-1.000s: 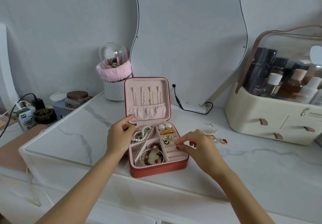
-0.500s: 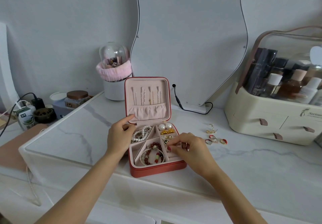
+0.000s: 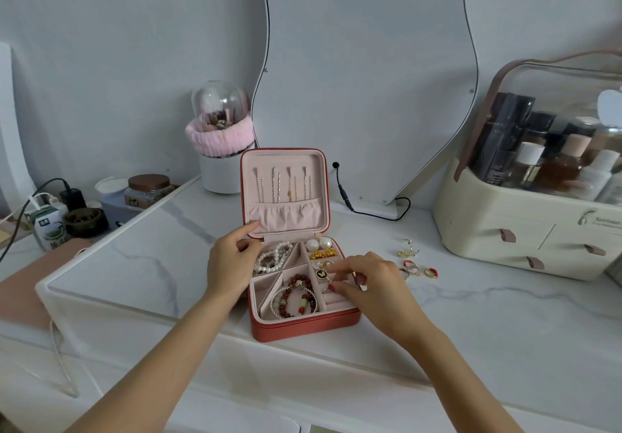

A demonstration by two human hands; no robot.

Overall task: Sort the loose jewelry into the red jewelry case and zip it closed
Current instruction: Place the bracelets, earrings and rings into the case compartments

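The red jewelry case lies open in the middle of the marble table, its lid upright with several necklaces hung inside. Its compartments hold a pearl bracelet, pearl earrings, a black pendant and a red bead bracelet. My left hand rests against the case's left edge, index finger touching the lid's lower corner. My right hand hovers over the ring rolls and pinches a small thin piece of jewelry. Loose gold earrings and rings lie on the table just right of the case.
A cream cosmetics organizer with bottles stands at the right. A wavy mirror leans on the wall behind, its black cable trailing on the table. A brush holder with a pink band and jars sit at the back left.
My right hand has moved left from near the loose pile to above the ring rolls, carrying a small piece. My left hand stays on the case.
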